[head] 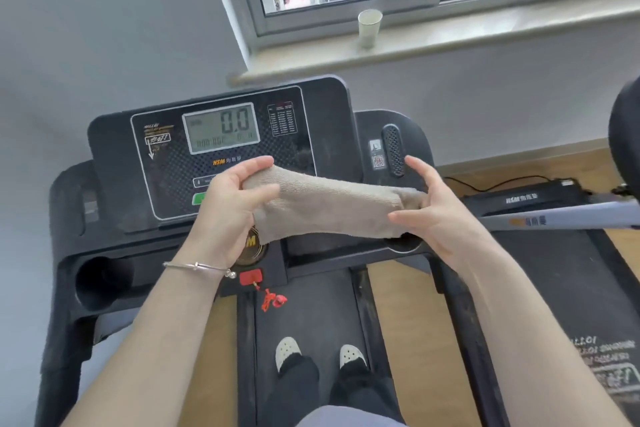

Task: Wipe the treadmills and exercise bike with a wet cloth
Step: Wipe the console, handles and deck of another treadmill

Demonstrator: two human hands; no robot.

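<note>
at the bottom centre of the frame, two pale shoes (320, 354) stand on the dark belt (304, 308) of the treadmill (69, 253), one beside the other. just above them a red safety clip (273, 300) dangles on its cord. mid-frame, both arms reach up and the beige cloth (329, 208) is stretched flat between the hands, held in the air in front of the console. the left hand (232, 208) pinches the cloth's left end, thumb on top, fingers curled behind it; a thin bracelet (201, 267) sits on that wrist. the right hand (436, 208) grips the right end, fingers bent around the bunched edge. behind the cloth, the screen (221, 128) reads 0.0. right of frame lies a second treadmill (561, 274). at upper centre, a paper cup (369, 28) stands on the windowsill (485, 35).
</note>
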